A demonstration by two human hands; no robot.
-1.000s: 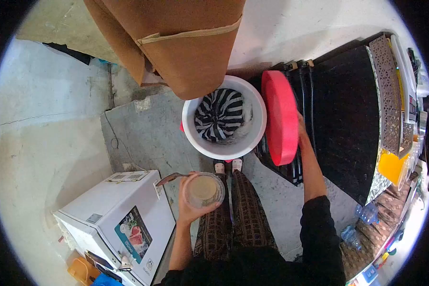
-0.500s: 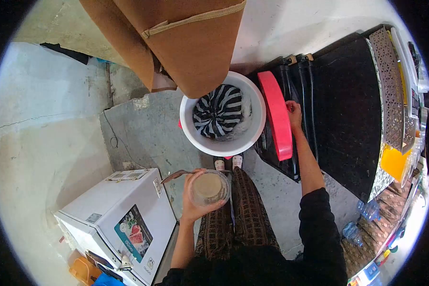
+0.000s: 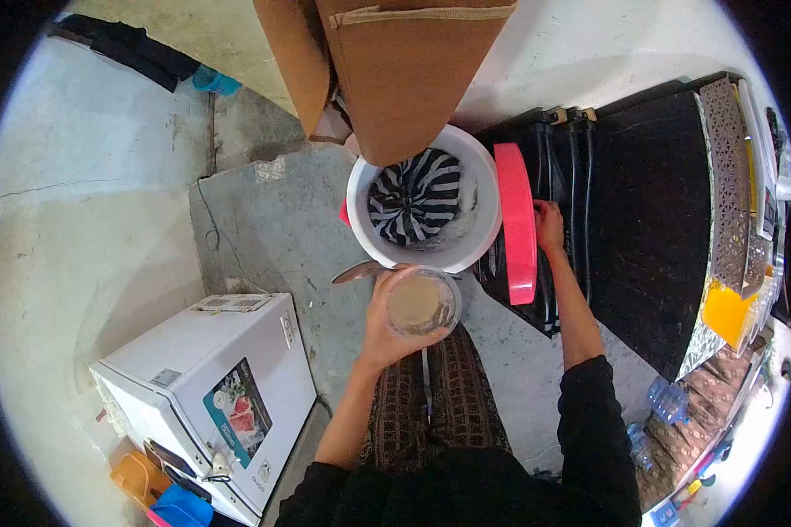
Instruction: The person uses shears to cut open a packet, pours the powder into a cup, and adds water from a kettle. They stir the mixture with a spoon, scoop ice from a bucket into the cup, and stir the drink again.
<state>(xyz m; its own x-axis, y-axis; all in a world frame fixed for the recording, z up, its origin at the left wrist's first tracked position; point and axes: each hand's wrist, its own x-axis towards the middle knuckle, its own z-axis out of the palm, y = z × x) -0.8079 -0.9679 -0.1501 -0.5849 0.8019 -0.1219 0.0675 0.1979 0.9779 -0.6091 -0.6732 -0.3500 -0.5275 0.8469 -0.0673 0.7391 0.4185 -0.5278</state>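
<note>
My left hand (image 3: 383,327) is wrapped round a round clear container (image 3: 415,299) with something pale beige in it. A spoon-like utensil (image 3: 357,272) sticks out on the left of the same hand; its middle is hidden behind the container. In front stands a white tub (image 3: 357,206) with a black-and-white striped cloth (image 3: 416,195) gathered inside. To its right, my right hand (image 3: 549,227) grips the far edge of a pink lid (image 3: 518,233), which stands on edge beside the tub.
A brown fabric flap (image 3: 413,79) hangs over the tub's far rim. A white appliance (image 3: 211,386) stands at lower left. On the right are black hoses or tubes (image 3: 576,193), a dark panel (image 3: 646,211) and a shelf edge (image 3: 721,184) with goods.
My left hand has moved forward with the container and utensil, close to the tub's near rim. My right hand still holds the lid upright; the view has shifted slightly.
</note>
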